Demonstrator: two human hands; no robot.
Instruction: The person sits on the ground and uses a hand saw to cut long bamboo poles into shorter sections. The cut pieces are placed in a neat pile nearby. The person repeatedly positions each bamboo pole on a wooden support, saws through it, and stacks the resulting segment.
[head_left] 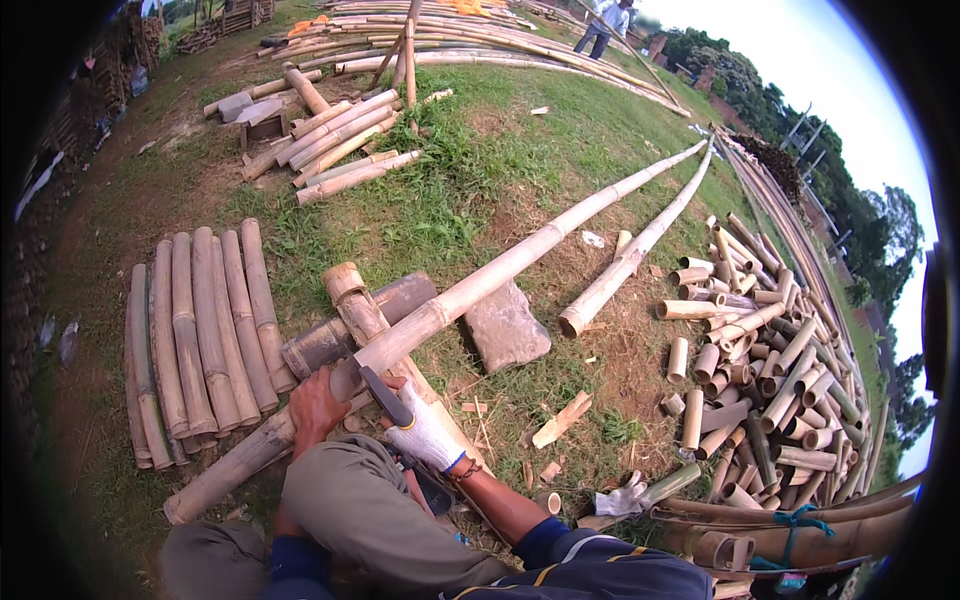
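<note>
I see my left hand (318,405) clamped on the long bamboo pole (470,290), which passes under its fingers and runs away up to the right. Just beside it, my right hand (428,432), in a knitted white glove, is closed on a dark blade (386,396) set against the pole. The pole is round, pale and smooth between raised nodes, lying across thicker bamboo supports (320,345). To the left, slightly curved bamboo lengths (210,330) lie side by side; near the pole sits a rough, flat stone (507,325). Right of it, a second pole (640,252) shows its hollow end, near heaped short tubes (770,385). Farther off, cut pieces (345,140) lie stacked on grass.
</note>
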